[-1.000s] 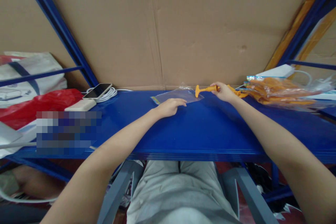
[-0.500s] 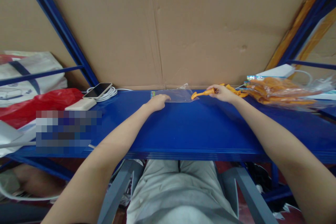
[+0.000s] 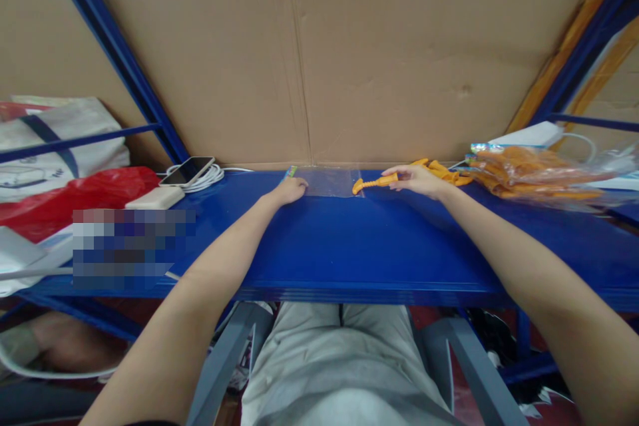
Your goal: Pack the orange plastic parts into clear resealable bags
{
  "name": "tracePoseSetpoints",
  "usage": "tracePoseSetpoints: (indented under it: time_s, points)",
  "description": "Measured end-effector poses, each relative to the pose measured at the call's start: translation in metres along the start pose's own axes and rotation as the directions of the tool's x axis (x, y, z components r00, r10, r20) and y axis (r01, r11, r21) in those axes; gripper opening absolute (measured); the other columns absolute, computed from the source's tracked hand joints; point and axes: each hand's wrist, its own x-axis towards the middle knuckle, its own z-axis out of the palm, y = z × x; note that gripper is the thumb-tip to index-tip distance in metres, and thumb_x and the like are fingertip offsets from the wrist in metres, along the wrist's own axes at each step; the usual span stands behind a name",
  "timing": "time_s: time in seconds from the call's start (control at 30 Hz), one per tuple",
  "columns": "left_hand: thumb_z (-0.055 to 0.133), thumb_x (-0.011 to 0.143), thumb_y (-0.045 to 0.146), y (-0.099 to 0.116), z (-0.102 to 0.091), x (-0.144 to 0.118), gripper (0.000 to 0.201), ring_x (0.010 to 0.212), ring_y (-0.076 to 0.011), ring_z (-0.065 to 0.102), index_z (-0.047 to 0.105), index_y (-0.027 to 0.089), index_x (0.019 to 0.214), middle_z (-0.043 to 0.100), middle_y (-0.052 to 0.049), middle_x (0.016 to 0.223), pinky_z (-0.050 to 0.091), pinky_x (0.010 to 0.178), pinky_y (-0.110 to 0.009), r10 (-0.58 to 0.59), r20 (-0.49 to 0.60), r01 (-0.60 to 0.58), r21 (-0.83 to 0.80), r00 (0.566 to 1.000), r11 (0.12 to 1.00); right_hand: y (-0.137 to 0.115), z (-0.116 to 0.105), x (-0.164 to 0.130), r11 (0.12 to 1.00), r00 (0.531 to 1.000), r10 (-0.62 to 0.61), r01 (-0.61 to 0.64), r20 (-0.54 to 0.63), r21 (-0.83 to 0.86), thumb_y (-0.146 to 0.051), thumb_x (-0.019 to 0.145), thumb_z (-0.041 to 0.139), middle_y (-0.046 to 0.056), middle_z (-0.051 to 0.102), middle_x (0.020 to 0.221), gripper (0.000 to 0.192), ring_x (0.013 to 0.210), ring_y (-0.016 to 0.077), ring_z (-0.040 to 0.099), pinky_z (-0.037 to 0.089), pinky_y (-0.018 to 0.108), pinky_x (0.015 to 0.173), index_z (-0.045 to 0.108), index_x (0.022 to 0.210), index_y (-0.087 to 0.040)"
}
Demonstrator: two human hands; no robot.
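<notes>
My left hand (image 3: 291, 192) is closed on the left end of a clear plastic bag (image 3: 329, 182), beside its coloured header strip (image 3: 291, 172). The bag lies flat near the back of the blue shelf. Between the fingers of my right hand (image 3: 418, 181) is an orange plastic hammer-shaped piece (image 3: 374, 182), held by its thick end. Its ribbed shaft and curved head point left, and the head is over or at the bag's right end; whether it touches, I cannot tell. Just behind my right hand lie more orange pieces (image 3: 453, 176).
Clear bags of orange parts (image 3: 529, 176) are piled at the right, near a white box (image 3: 529, 136). At the left are a phone (image 3: 188, 172) on a coiled white cable, a white power bank (image 3: 154, 198) and a red plastic bag (image 3: 94, 196). Cardboard (image 3: 389, 60) walls the back.
My left hand has shifted left, drawing the bag with it and flattening it. My right hand has brought the orange piece slightly left, with more of it showing.
</notes>
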Motion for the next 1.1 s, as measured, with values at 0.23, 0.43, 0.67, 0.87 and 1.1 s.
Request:
tracePoseSetpoints:
  time_s: [0.23,0.43,0.67,0.87,1.1]
  points:
    - [0.041,0.093,0.03,0.006,0.004,-0.001,0.04,0.121,-0.0221,0.063,0.072,0.017,0.116,0.07,-0.008,0.128,0.046,0.105,-0.029,0.011,0.01,-0.01,-0.082,1.0,0.997,0.001,0.017,0.001,0.996,0.998,-0.066,0.065,0.012,0.066,-0.031,0.065,0.08,0.008,0.074,0.109,0.038,0.1,0.0223,0.069,0.053,0.045,0.097,0.072,0.101,-0.019]
    - [0.04,0.097,0.03,0.016,0.01,-0.003,0.041,0.126,-0.0201,0.06,0.064,0.014,0.126,0.066,-0.01,0.134,0.043,0.108,-0.028,0.037,-0.047,-0.039,-0.025,0.998,0.999,-0.001,0.024,0.002,0.989,0.995,-0.1,0.102,-0.022,0.109,-0.035,0.068,0.08,0.009,0.073,0.113,0.042,0.105,0.0231,0.068,0.051,0.046,0.1,0.071,0.105,-0.019]
    - [0.041,0.098,0.029,0.05,0.014,-0.013,0.041,0.131,-0.0219,0.056,0.057,0.013,0.132,0.061,-0.013,0.14,0.041,0.111,-0.033,0.191,-0.138,-0.201,-0.061,0.972,0.978,-0.01,0.032,0.002,0.978,0.99,-0.142,0.143,-0.018,0.149,-0.041,0.064,0.084,0.009,0.074,0.113,0.046,0.105,0.0242,0.069,0.051,0.046,0.1,0.072,0.103,-0.02]
    - [0.061,0.088,0.039,0.065,0.011,-0.02,0.036,0.109,-0.0267,0.067,0.063,0.013,0.113,0.069,-0.015,0.117,0.053,0.092,-0.034,0.059,-0.178,-0.056,0.023,0.982,0.998,-0.011,0.041,0.004,0.978,0.984,-0.176,0.175,0.001,0.117,-0.042,0.066,0.083,0.009,0.074,0.112,0.045,0.105,0.0244,0.069,0.053,0.045,0.098,0.073,0.103,-0.02]
    - [0.055,0.084,0.068,0.083,0.0,-0.03,0.059,0.104,-0.0321,0.069,0.072,0.012,0.094,0.069,-0.016,0.108,0.055,0.084,-0.035,-0.096,-0.105,0.105,0.085,0.99,0.991,-0.011,0.041,0.007,0.972,0.983,-0.179,0.184,-0.047,0.147,-0.038,0.066,0.082,0.009,0.075,0.11,0.045,0.103,0.0248,0.07,0.052,0.047,0.099,0.072,0.106,-0.02]
